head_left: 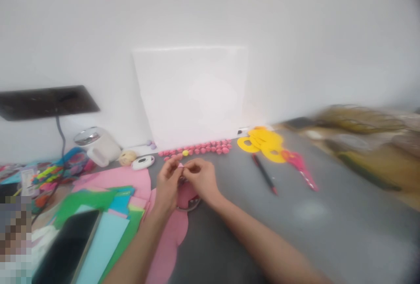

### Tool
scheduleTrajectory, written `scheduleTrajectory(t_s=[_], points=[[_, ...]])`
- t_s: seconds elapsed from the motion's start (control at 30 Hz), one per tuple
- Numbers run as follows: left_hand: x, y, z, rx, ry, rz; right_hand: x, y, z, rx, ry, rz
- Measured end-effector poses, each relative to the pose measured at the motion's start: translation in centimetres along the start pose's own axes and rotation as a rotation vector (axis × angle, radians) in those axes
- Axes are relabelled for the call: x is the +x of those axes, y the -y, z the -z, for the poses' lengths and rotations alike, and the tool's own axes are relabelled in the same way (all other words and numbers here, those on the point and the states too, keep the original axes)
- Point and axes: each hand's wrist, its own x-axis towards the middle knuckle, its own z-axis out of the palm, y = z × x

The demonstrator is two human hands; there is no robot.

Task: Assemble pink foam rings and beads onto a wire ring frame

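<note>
My left hand (168, 184) and my right hand (204, 180) meet at the fingertips over the middle of the grey table. Both are closed in a pinch around a small pink piece (180, 166), mostly hidden by the fingers. Under them lies a round-rimmed object (193, 205), partly covered, its kind unclear. A sheet of pink paper with a wavy edge (166, 249) spreads beneath my left forearm. Just beyond the fingers, several small pink balls (210, 148) line up along the wall, with one yellow ball (185, 153) among them.
A white board (193, 96) leans on the wall. Yellow paper rings (262, 142), a dark pencil (264, 173) and pink scissors (300, 168) lie to the right. At left are coloured papers (105, 240), a phone (67, 249) and a white device (142, 162).
</note>
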Motion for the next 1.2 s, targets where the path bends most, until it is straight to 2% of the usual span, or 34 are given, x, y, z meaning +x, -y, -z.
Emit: scheduleTrajectory(t_s=[0.1,0.17,0.3,0.43,0.53,0.67,0.77,0.87,1.07,1.2], points=[[-0.2,0.0,-0.3,-0.017,0.039,0.022,0.3,0.2,0.3,0.130,0.015,-0.144],[-0.1,0.0,-0.2,0.048,0.058,-0.036,0.6,0.3,0.5,0.135,-0.010,-0.159],[0.3,0.1,0.3,0.201,0.063,-0.219,0.7,0.3,0.8,0.051,-0.027,-0.087],[0.7,0.2,0.8,0.299,0.097,-0.282,0.5,0.3,0.7,-0.063,-0.030,0.063],[0.7,0.2,0.8,0.280,0.115,-0.259,0.3,0.3,0.6,-0.078,-0.029,0.099],[0.3,0.0,0.4,0.151,0.057,-0.184,0.3,0.2,0.3,0.101,0.028,-0.096],[0.2,0.1,0.1,0.083,0.015,-0.145,0.4,0.1,0.3,0.178,0.021,-0.161],[0.4,0.1,0.3,0.116,0.050,-0.151,0.5,0.2,0.5,0.140,-0.001,-0.146],[0.6,0.0,1.1,0.402,0.082,-0.255,0.9,0.0,1.1,0.039,0.031,-0.049],[0.7,-0.4,1.4,0.427,0.078,-0.225,1.1,-0.5,1.2,-0.027,0.037,-0.004]])
